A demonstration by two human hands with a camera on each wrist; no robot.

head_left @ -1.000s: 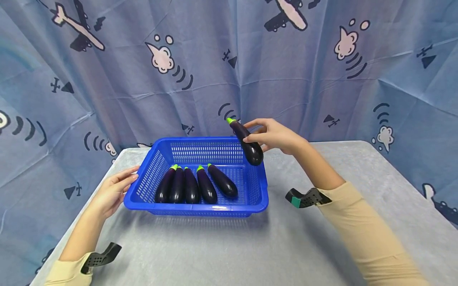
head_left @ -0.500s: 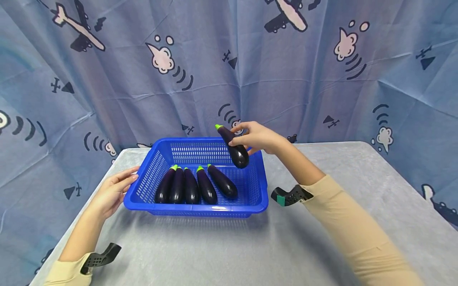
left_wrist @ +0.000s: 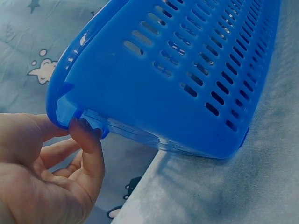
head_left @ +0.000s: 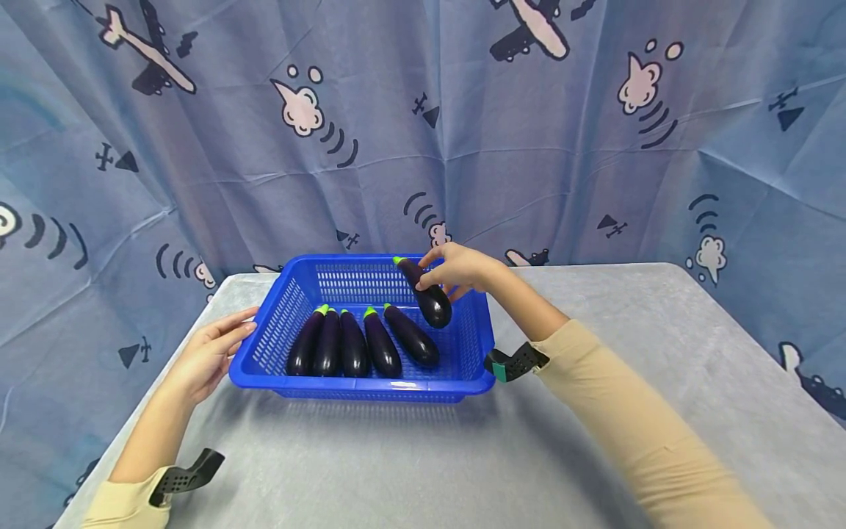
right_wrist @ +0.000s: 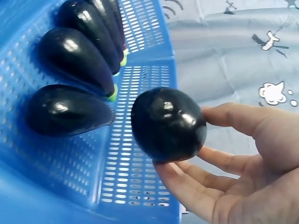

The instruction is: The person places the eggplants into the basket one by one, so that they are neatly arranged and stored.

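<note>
My right hand (head_left: 463, 267) grips a dark purple eggplant (head_left: 435, 305) between thumb and fingers, above the right part of a blue plastic basket (head_left: 370, 385). The eggplant tilts, its green stem end up and to the left; in the right wrist view its round end (right_wrist: 168, 123) faces the camera. Several other eggplants (head_left: 353, 345) lie side by side on the basket's floor, stems toward the back. At the basket's left end my left hand (head_left: 206, 356) pinches the rim, and the left wrist view shows its thumb and fingers at the rim's edge (left_wrist: 58, 100).
The basket stands on a table with a grey cloth (head_left: 370, 463). Behind it hangs a blue curtain (head_left: 370, 213) printed with planes and clouds. Slotted walls (head_left: 350, 283) rise around the eggplants. The basket floor (head_left: 456, 353) shows to the right of the lying eggplants.
My right hand has carried the eggplant left and down, from above the basket's right rim to inside its outline. The left hand and the basket have stayed where they were.
</note>
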